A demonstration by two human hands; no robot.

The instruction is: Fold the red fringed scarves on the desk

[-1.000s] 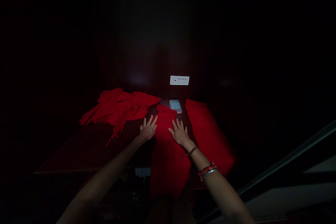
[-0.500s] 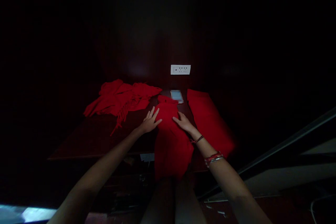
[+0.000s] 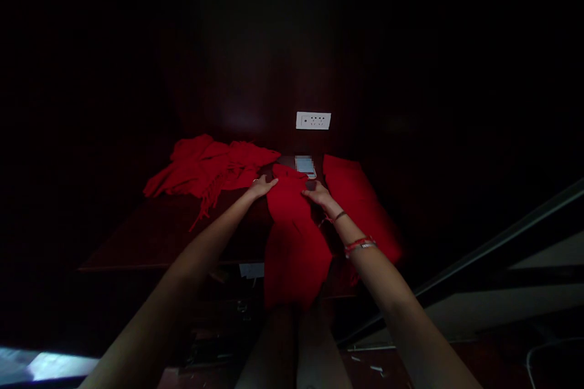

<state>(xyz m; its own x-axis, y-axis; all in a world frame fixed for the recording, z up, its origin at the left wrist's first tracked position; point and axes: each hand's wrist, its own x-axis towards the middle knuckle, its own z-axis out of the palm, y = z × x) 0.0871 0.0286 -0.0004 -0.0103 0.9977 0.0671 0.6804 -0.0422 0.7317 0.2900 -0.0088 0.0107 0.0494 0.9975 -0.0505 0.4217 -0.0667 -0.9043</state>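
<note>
A long red scarf (image 3: 296, 255) lies lengthwise over the dark table, its near end hanging over the front edge above my knees. My left hand (image 3: 264, 186) grips its left side near the far end, thumb on top and the other fingers mostly hidden. On the opposite side my right hand (image 3: 317, 193) holds the cloth the same way, thumb resting on it. To the left is a crumpled red scarf with fringe (image 3: 214, 164). A flat, folded red cloth (image 3: 358, 200) lies to the right, close to my right forearm.
Behind the middle scarf lies a small light-blue, blurred item (image 3: 305, 165). A white socket panel (image 3: 313, 121) is on the dark wall. The table (image 3: 137, 237) has its front edge near my legs. A slanted dark bar (image 3: 502, 249) runs along the right.
Both hands have slid a little farther along the scarf's sides, and their spread fingers have closed around its edges. The side cloths have stayed in place.
</note>
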